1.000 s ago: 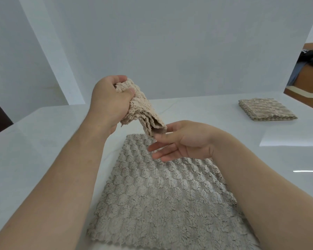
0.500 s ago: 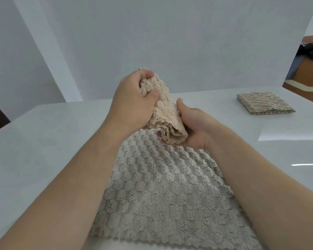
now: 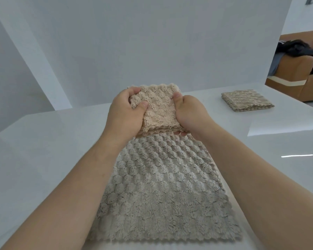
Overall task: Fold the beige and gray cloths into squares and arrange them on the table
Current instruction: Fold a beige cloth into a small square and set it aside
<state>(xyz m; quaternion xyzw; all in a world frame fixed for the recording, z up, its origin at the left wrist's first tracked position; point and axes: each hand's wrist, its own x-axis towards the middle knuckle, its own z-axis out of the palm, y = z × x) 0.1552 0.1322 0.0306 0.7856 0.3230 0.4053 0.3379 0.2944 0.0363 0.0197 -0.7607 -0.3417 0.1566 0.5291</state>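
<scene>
A folded beige cloth [image 3: 158,109] is held up above the table between both hands. My left hand [image 3: 124,114] grips its left edge with thumb on top, and my right hand [image 3: 191,112] grips its right edge. Beneath the hands a gray textured cloth [image 3: 159,192] lies spread flat on the white table [image 3: 43,150], reaching toward me. A folded stack of cloth [image 3: 247,100] sits at the table's far right.
A white wall panel [image 3: 152,42] rises behind the table's far edge. A tan sofa [image 3: 300,78] with dark clothing on it stands beyond the right edge.
The beige cloth went from a bunched roll in my left hand to a flat folded square held by both hands. My right hand came up and took its right edge.
</scene>
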